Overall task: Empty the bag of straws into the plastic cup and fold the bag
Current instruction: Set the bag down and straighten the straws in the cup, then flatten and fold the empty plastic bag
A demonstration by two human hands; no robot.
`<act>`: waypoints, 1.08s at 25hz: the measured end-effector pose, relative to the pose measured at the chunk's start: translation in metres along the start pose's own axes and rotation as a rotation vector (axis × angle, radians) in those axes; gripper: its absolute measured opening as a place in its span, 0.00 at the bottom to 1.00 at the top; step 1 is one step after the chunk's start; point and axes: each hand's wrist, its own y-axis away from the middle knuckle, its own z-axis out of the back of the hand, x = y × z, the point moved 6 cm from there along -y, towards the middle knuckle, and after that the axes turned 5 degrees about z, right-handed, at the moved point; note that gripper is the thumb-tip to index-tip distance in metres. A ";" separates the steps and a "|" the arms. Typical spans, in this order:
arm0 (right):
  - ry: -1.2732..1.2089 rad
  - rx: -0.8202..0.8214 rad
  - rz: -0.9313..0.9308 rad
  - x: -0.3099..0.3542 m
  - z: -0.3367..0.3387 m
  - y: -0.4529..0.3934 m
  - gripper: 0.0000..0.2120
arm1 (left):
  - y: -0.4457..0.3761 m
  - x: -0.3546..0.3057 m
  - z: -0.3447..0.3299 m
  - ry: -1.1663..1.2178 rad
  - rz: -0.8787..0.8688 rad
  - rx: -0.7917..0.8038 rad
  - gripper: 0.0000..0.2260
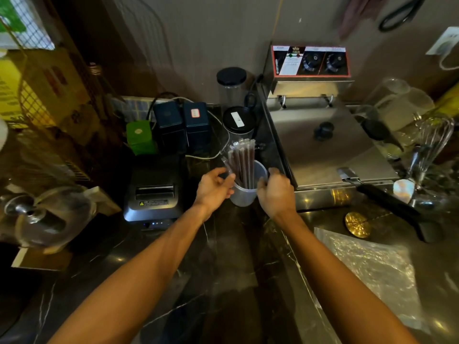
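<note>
1. On the far left sits a shiny pot lid (47, 214). Next to it is a dark printer (155, 192). They are well away from the job, so they should be safe.
2. The left hand (214, 187) reaches out beside the plastic cup (244, 192). Its fingers are curled near the bottom of the straws (242, 162). They look like they touch the straws, but I cannot tell if they really pinch them.
3. The straws stand up in the cup, between the two hands. Each one looks to be in its own clear wrapper. They are tall and lean to one side. I think the cup could tip over if a hand bumps it, because the straws make it top-heavy. Some straws could slide out and fall on the dark counter (223, 269).
4. The right hand (275, 192) is by the other side of the cup. Its fingers bend down at the rim. I cannot tell if it holds the cup or just rests there. If it lets go too fast, the cup may wobble.
5. The metal fryer (323, 145) is just beside the cup, so a falling straw could hit it.
6. Near the right arm lies the clear bag (367, 269). It looks flat and empty, and is not folded yet. It is slippery and may slide when folded.
</note>
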 end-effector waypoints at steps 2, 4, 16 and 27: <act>-0.080 -0.048 0.033 0.000 0.018 0.018 0.11 | 0.018 0.003 0.002 -0.006 0.009 -0.122 0.11; -0.134 -0.125 0.089 -0.006 0.038 0.045 0.10 | 0.037 0.016 -0.010 -0.026 0.034 -0.167 0.10; 0.051 -0.008 -0.208 -0.190 0.051 0.199 0.12 | 0.136 0.104 -0.220 -0.268 0.347 0.533 0.17; 0.164 0.295 -0.171 -0.246 0.022 0.235 0.26 | 0.157 0.115 -0.262 -0.396 0.278 0.490 0.05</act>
